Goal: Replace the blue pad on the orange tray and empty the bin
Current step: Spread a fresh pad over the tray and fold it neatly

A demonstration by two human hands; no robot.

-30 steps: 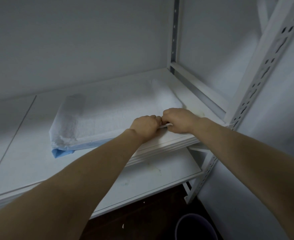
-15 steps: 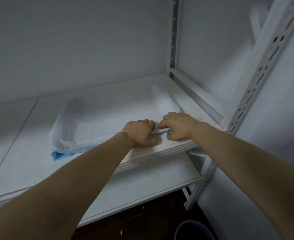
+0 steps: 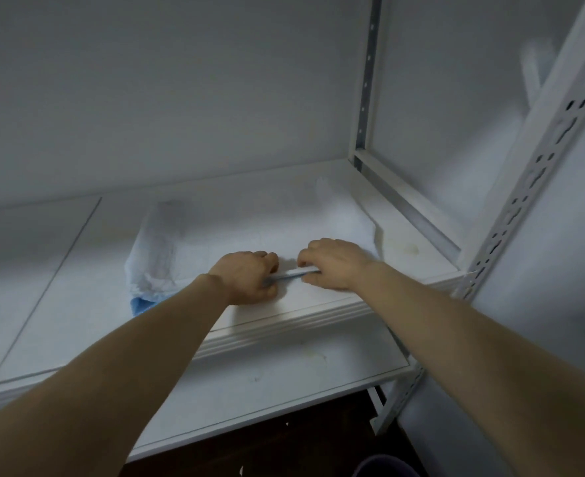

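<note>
Both hands were on the pad's near edge, fingers curled. The left hand (image 3: pixel 249 277) and right hand (image 3: pixel 332 263) each pinched it, with a thin blue strip showing between them. The pad (image 3: pixel 215 235) lay white side up on the shelf (image 3: pixel 60 287), right of centre, a blue corner poking out at its front left. The bin (image 3: pixel 384 467) was on the floor below, at the bottom edge of the view and only partly seen. The lower shelf (image 3: pixel 284 373) sat under the arms, and the slotted post (image 3: pixel 531 187) stood on the right.
</note>
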